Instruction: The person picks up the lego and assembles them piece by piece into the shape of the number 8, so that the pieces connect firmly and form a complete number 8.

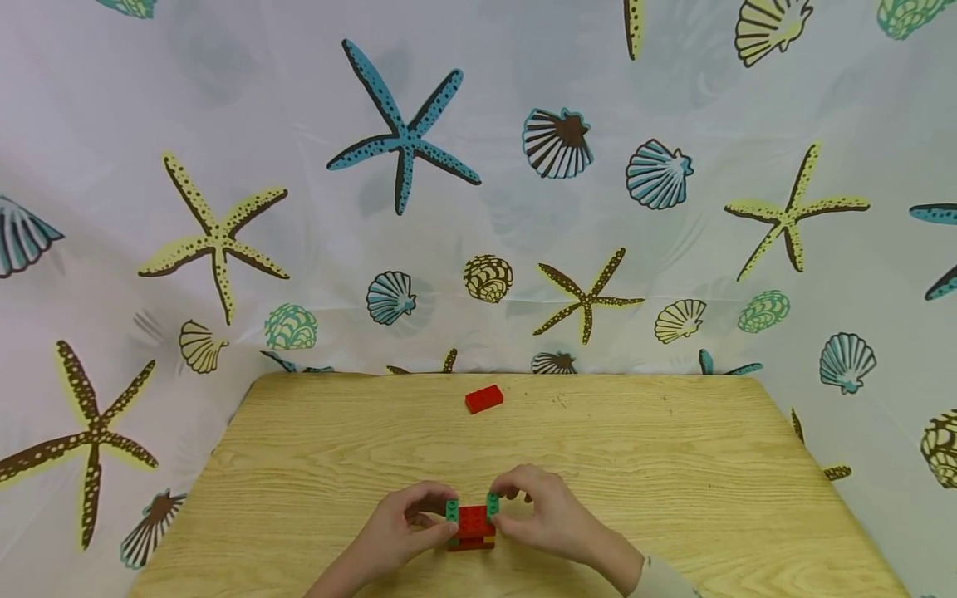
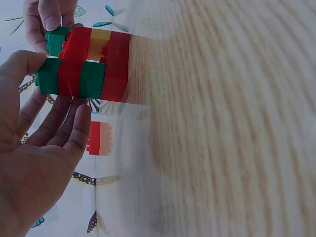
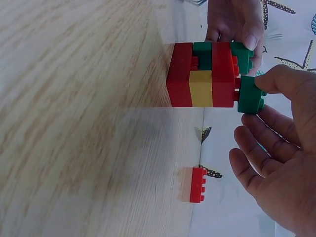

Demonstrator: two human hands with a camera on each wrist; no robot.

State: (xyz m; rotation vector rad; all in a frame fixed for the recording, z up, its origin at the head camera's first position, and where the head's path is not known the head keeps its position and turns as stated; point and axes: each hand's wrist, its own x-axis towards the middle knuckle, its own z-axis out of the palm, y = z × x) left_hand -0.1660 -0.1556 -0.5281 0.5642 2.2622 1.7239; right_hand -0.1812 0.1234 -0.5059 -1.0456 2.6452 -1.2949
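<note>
On the tabletop [image 1: 673, 465], the left hand [image 1: 399, 531] pinches the block stack [image 1: 472, 528] while the right hand [image 1: 542, 511] pinches a green brick [image 3: 249, 95] on top, a loose red brick [image 1: 483, 399] well apart.

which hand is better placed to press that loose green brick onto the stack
Right hand: it already pinches the green brick against the stack's top, while the left hand steadies the stack.

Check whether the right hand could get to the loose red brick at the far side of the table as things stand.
Probably yes: bare table lies between the right hand and the loose red brick. But its fingers now pinch a green brick at the brick stack.
</note>
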